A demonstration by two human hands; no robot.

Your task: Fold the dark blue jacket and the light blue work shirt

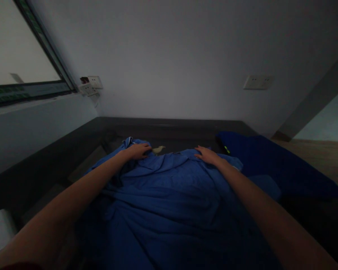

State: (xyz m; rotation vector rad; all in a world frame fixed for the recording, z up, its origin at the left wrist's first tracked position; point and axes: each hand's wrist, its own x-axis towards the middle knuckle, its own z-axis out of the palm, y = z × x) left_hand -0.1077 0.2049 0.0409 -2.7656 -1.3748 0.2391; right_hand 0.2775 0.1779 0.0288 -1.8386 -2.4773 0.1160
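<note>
A large blue cloth [169, 187], rumpled and with a striped trim at its far left corner, covers the middle of the view. It looks like a garment, though the exact kind does not show. Near its far left edge, my left hand [139, 150] lies on the fabric with the fingers stretched out. My right hand [207, 155] rests on the far right part, palm down and fingers apart. Between the hands, just past the cloth's edge, a small pale yellowish piece [158, 150] shows; what it is I cannot make out.
Darker blue fabric [276, 161] with a small yellow-green mark lies to the right. A dark raised edge [169, 122] runs along the wall. At lower left stands a white object [1, 228]. Wall sockets [258, 82] and a window [25, 48] are beyond.
</note>
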